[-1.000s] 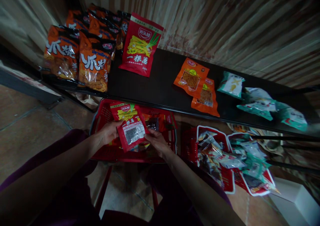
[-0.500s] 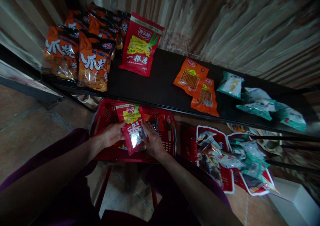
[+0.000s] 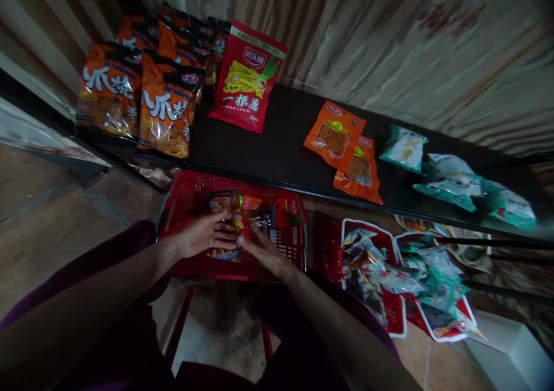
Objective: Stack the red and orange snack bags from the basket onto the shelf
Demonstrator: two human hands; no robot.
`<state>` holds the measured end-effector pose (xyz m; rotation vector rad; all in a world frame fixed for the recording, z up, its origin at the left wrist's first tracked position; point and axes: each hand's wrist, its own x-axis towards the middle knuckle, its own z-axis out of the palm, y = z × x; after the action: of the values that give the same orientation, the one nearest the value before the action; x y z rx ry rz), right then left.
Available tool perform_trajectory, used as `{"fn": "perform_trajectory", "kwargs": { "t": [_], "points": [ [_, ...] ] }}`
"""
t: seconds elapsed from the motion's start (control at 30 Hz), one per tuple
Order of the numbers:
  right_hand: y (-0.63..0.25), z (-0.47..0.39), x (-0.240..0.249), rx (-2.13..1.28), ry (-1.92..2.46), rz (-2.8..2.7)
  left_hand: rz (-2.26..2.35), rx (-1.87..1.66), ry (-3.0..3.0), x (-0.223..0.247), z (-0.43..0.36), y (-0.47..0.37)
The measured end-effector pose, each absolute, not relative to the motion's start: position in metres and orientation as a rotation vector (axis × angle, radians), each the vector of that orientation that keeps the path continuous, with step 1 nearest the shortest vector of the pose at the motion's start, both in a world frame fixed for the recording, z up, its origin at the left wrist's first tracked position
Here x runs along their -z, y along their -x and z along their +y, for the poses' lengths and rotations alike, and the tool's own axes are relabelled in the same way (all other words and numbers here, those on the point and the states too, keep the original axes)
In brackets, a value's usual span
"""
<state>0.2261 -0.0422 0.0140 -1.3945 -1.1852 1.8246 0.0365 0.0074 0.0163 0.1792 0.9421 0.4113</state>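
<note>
A red snack bag [image 3: 239, 212] is turned nearly edge-on above the red basket [image 3: 179, 206], so its printed front is mostly hidden. My right hand [image 3: 266, 252] grips it from the right near its lower end. On the other side, my left hand [image 3: 205, 235] has its fingers stretched out towards the bag; whether the fingertips touch it I cannot tell. Inside the basket, an orange snack packet [image 3: 283, 209] and other packets lie under and around my hands. Another red snack bag [image 3: 249, 79] stands upright on the black shelf [image 3: 259, 157] above.
Several orange-and-black snack bags [image 3: 167, 108] crowd the shelf's left end. Two flat orange packets [image 3: 335, 131] and several green-and-white bags [image 3: 404, 149] lie further right. Below, two red baskets with white rims [image 3: 400, 319] hold more bags, beside a white box [image 3: 515, 345].
The red snack bag has turned from face-up to nearly edge-on. My left hand's fingers have come off its edge and straightened. The view has shifted slightly.
</note>
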Motion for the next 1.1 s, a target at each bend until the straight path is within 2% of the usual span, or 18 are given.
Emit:
{"fn": "perform_trajectory", "kwargs": {
  "t": [0.13, 0.43, 0.57, 0.73, 1.1],
  "points": [
    [-0.223, -0.043, -0.007, -1.962, 1.431, -0.781, 0.938, -0.365, -0.232, -0.014, 0.008, -0.034],
    [-0.223, -0.038, -0.007, -1.943, 1.525, -0.2, 1.128, -0.459, -0.49, 0.004, 0.009, -0.026],
    [-0.224, -0.036, -0.007, -1.919, 1.499, -0.141, 1.291, -0.449, -0.495, 0.007, 0.007, -0.023],
    [-0.226, -0.035, 0.0, -1.914, 1.501, -0.124, 1.172, -0.289, -0.376, 0.009, 0.001, -0.026],
    [-0.232, -0.039, 0.002, -2.06, 1.398, -0.169, 1.132, -0.376, -0.321, 0.002, 0.003, -0.03]
  ]
}}
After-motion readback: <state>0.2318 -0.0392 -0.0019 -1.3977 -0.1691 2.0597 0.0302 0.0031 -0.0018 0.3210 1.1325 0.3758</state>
